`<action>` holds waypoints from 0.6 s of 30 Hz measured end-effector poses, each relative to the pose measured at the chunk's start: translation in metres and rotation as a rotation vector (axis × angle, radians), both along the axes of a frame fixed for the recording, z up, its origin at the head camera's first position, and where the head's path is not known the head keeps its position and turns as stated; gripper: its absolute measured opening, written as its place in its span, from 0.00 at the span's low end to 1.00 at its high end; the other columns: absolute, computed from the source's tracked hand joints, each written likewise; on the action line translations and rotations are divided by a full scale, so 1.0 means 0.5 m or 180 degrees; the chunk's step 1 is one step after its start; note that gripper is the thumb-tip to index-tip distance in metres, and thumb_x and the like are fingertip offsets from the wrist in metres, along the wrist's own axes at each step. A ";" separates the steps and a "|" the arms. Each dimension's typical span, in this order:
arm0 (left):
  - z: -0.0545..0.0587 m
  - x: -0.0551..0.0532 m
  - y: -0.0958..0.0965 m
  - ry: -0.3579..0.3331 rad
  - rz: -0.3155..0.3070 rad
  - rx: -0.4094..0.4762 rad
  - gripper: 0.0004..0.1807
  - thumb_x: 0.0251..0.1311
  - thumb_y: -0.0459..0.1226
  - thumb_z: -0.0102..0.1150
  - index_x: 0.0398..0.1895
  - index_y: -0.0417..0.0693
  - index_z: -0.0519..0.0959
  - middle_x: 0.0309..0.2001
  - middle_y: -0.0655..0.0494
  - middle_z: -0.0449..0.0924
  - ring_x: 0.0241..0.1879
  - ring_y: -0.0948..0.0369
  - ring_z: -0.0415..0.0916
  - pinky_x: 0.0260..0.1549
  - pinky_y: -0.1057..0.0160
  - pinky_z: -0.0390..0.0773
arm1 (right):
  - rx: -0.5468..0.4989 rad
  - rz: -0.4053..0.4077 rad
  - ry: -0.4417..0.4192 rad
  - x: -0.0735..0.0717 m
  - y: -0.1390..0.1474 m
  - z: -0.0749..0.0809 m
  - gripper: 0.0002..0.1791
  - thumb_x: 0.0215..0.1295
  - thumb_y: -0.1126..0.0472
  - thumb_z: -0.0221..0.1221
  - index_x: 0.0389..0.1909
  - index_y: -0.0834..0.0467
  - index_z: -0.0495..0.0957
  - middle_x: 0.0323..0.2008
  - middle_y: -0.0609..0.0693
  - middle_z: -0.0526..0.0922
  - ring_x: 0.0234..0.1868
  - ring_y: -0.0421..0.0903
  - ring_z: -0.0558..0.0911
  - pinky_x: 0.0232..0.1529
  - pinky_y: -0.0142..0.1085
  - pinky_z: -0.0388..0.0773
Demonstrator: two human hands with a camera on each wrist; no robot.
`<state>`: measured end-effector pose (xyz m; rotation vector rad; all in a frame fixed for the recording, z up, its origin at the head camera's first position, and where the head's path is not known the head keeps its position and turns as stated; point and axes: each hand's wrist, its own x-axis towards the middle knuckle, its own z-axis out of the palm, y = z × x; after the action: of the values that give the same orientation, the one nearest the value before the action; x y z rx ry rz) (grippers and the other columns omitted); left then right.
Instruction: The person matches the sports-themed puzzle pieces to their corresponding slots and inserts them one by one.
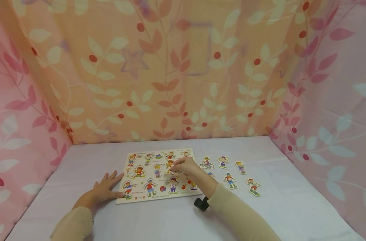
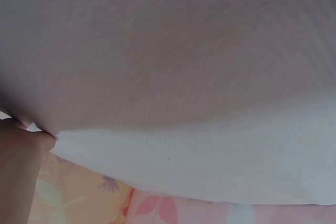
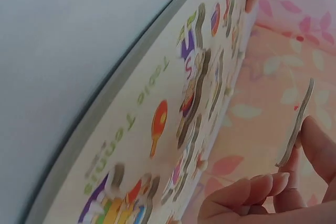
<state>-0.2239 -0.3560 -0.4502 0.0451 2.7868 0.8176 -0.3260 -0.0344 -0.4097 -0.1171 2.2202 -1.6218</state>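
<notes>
Puzzle board [image 1: 150, 170], pale and printed with small sporting figures and words, lies flat near the centre of the head view, a little below the middle of the frame, on a white tabletop [image 1: 158, 221]. At its left edge the left hand [image 1: 108, 186] rests with fingers spread, the tips and thumb touching the board's border; in the left wrist view only part of this hand shows, at the lower left, beside a wide stretch of white. The right hand [image 1: 187, 167] is over the upper right part of the board, pinching a thin puzzle piece [image 3: 301, 114] between thumb and finger; at the lower right of the right wrist view that piece stands nearly edge-on, apart from the board, so its printed figure cannot be told. Right of the board are loose pieces: a cyclist piece [image 1: 207, 163], a purple-capped figure [image 1: 222, 162] and a yellow-hatted figure [image 1: 240, 167] in the upper row, with a blue-clad figure [image 1: 230, 180] and a skateboarder piece [image 1: 253, 186] below. Another is partly hidden by the right forearm, and a black object [image 1: 202, 204] shows just under it. Leaf-patterned cloth [image 1: 198, 97] fills the upper frame.
</notes>
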 end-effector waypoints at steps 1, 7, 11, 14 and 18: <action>0.000 -0.001 0.000 0.0001 0.0003 -0.0003 0.55 0.50 0.57 0.68 0.73 0.36 0.55 0.72 0.26 0.39 0.69 0.27 0.27 0.56 0.22 0.28 | -0.0039 0.0003 -0.0042 0.000 -0.003 -0.001 0.10 0.55 0.64 0.70 0.36 0.62 0.82 0.35 0.51 0.82 0.28 0.44 0.69 0.28 0.35 0.66; -0.020 0.010 -0.006 -0.0038 0.0036 0.0063 0.55 0.51 0.57 0.67 0.73 0.36 0.54 0.72 0.25 0.37 0.68 0.26 0.26 0.55 0.22 0.26 | -0.0074 -0.0026 -0.0268 0.008 -0.035 -0.021 0.08 0.53 0.65 0.71 0.34 0.60 0.83 0.32 0.50 0.81 0.25 0.43 0.67 0.24 0.32 0.60; -0.037 0.015 -0.025 -0.0060 0.0053 0.0106 0.55 0.50 0.59 0.66 0.73 0.38 0.55 0.72 0.25 0.36 0.68 0.26 0.25 0.54 0.22 0.24 | -0.0087 0.0004 -0.0300 0.010 -0.065 -0.025 0.07 0.52 0.66 0.71 0.32 0.60 0.84 0.34 0.51 0.83 0.31 0.44 0.73 0.31 0.35 0.68; -0.038 0.009 -0.029 -0.0031 0.0025 0.0092 0.54 0.50 0.59 0.66 0.73 0.38 0.55 0.72 0.25 0.37 0.68 0.26 0.25 0.53 0.22 0.24 | -0.0042 -0.0028 -0.0277 0.008 -0.079 -0.023 0.08 0.51 0.66 0.72 0.32 0.60 0.84 0.36 0.51 0.82 0.36 0.45 0.73 0.37 0.37 0.69; -0.026 -0.007 -0.018 0.0038 -0.0066 0.0092 0.54 0.51 0.57 0.67 0.73 0.36 0.55 0.71 0.25 0.37 0.68 0.25 0.25 0.53 0.21 0.25 | -0.0045 -0.0159 -0.0275 0.003 -0.087 -0.024 0.08 0.51 0.66 0.72 0.32 0.60 0.84 0.39 0.51 0.80 0.39 0.47 0.73 0.40 0.39 0.70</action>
<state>-0.2273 -0.3651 -0.4631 0.0842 2.7810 0.8553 -0.3243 -0.0778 -0.4214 0.0045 2.1631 -1.6371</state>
